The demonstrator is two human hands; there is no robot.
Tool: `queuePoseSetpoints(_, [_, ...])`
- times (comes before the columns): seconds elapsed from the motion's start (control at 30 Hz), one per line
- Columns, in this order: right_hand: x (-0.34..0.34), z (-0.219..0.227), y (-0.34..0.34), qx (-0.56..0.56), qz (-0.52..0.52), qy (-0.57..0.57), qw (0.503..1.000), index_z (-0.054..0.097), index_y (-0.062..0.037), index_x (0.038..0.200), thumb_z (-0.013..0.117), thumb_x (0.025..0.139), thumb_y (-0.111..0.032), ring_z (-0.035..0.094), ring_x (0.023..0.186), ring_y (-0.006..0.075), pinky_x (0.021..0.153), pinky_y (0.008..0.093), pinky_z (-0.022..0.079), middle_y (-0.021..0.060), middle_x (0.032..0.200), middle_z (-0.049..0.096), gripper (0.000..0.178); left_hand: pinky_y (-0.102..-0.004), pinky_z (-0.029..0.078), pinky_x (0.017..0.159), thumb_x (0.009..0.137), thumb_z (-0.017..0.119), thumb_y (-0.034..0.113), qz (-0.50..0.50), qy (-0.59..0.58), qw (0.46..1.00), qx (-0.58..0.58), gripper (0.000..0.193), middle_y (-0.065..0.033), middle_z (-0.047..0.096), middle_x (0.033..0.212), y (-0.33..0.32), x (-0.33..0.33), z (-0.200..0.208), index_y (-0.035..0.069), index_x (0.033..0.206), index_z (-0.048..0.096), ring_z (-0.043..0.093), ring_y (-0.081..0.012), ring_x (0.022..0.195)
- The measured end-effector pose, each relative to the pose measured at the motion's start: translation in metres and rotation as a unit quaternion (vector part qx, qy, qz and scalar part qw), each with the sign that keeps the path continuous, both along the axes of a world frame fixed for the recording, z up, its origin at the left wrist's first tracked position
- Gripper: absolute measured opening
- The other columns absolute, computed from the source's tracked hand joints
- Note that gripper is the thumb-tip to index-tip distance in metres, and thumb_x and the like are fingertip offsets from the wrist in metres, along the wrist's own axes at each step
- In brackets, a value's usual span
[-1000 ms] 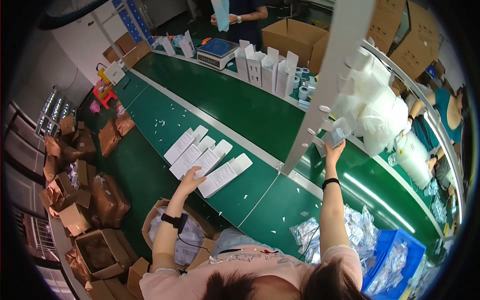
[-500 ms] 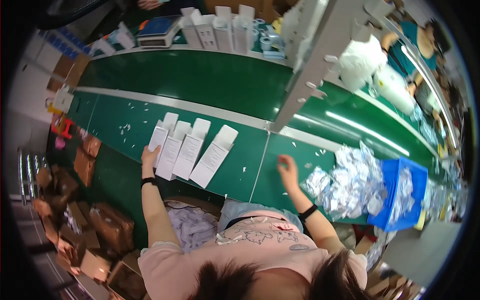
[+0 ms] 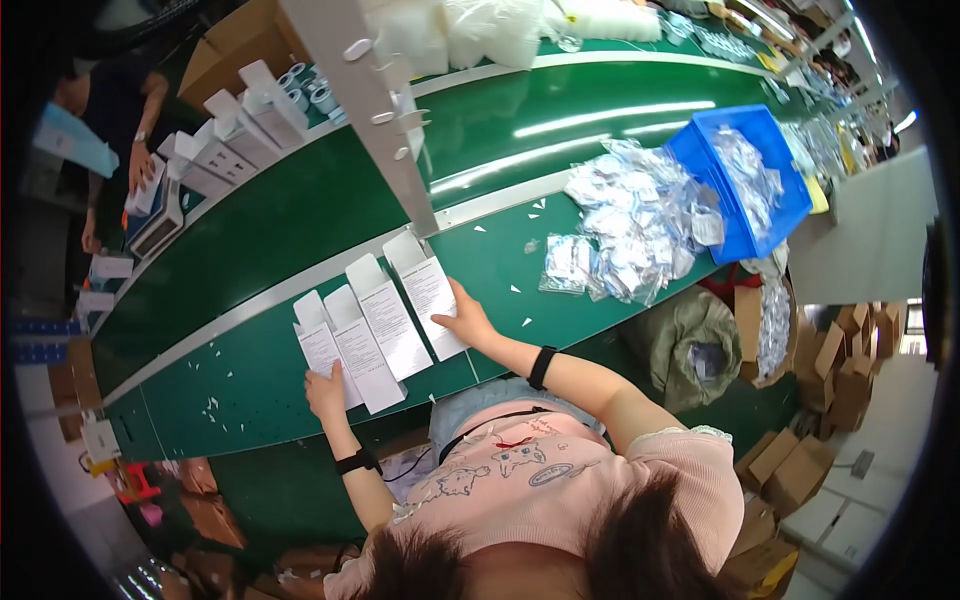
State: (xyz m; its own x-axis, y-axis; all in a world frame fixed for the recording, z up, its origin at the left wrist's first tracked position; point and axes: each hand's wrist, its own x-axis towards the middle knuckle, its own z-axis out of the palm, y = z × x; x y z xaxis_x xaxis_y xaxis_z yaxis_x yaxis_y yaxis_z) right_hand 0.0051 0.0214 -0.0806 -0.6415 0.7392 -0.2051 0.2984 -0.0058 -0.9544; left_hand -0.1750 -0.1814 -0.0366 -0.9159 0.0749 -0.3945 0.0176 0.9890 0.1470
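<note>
Cartons (image 3: 388,325), four, white, with flaps extended, lie in a row on the green tabletop (image 3: 255,375). Right hand (image 3: 468,318) grips the rightmost carton (image 3: 425,285) at its right edge, thumb on the printed face. Left hand (image 3: 325,393) touches the leftmost carton (image 3: 320,350) near its lower end; whether it grips cannot be determined. Clear bags (image 3: 640,215) lie heaped beside the tilted blue bin (image 3: 740,240).

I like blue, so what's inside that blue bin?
Small clear plastic packets with whitish contents lie in the blue bin. The top ones hide whatever is underneath.
</note>
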Motion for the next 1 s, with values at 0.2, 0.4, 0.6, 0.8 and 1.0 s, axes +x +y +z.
queuePoseSetpoints(0.2, [0.076,0.052,0.026,-0.006,0.057,-0.005,0.998,0.034,-0.0030,0.125,0.069,0.064,-0.012,0.047,0.108,0.0311,0.089,0.0352,0.038,0.0183,0.118,0.047,0.071,-0.0374,0.043,0.075,0.069,0.067,0.015,-0.239,0.032,0.915,0.322,0.062,-0.0158,0.039,0.121,0.064,0.029,0.028,0.004,0.121,0.037,0.046,-0.0298,0.103])
queuePoseSetpoints(0.4, [0.135,0.083,0.049,0.106,0.056,0.033,0.992,0.036,-0.0066,0.126,0.069,0.064,-0.011,0.047,0.109,0.0265,0.090,0.0321,0.037,0.0161,0.122,0.044,0.070,-0.0352,0.043,0.079,0.064,0.071,0.011,-0.226,-0.166,0.797,0.535,0.079,-0.0099,0.037,0.121,0.177,0.145,0.051,0.008,0.129,0.027,0.042,-0.0251,0.107])
queuePoseSetpoints(0.6, [0.184,0.083,0.092,0.090,0.010,0.070,0.993,0.034,-0.0077,0.126,0.068,0.065,-0.009,0.044,0.111,0.0271,0.091,0.0320,0.037,0.0145,0.122,0.043,0.070,-0.0352,0.042,0.083,0.061,0.071,0.004,-0.157,-0.271,0.747,0.587,0.076,-0.0111,0.033,0.124,0.238,0.188,0.052,0.009,0.125,0.029,0.040,-0.0234,0.109])
queuePoseSetpoints(0.8, [0.223,0.062,0.132,0.155,0.053,-0.013,0.986,0.035,-0.0079,0.124,0.064,0.068,-0.010,0.043,0.109,0.0303,0.089,0.0332,0.039,0.0149,0.119,0.042,0.064,-0.0356,0.039,0.085,0.059,0.074,0.007,-0.327,-0.027,0.789,0.519,0.070,-0.0132,0.030,0.125,0.265,0.222,0.053,0.007,0.117,0.034,0.038,-0.0248,0.111])
queuePoseSetpoints(1.0, [0.261,0.054,0.145,0.175,0.052,-0.079,0.980,0.045,-0.0052,0.112,0.057,0.072,-0.012,0.048,0.099,0.0308,0.082,0.0367,0.042,0.0128,0.106,0.049,0.043,-0.0374,0.032,0.093,0.060,0.075,0.008,-0.233,0.226,0.799,0.506,0.072,-0.0146,0.031,0.124,0.280,0.207,0.047,0.006,0.117,0.032,0.036,-0.0266,0.112])
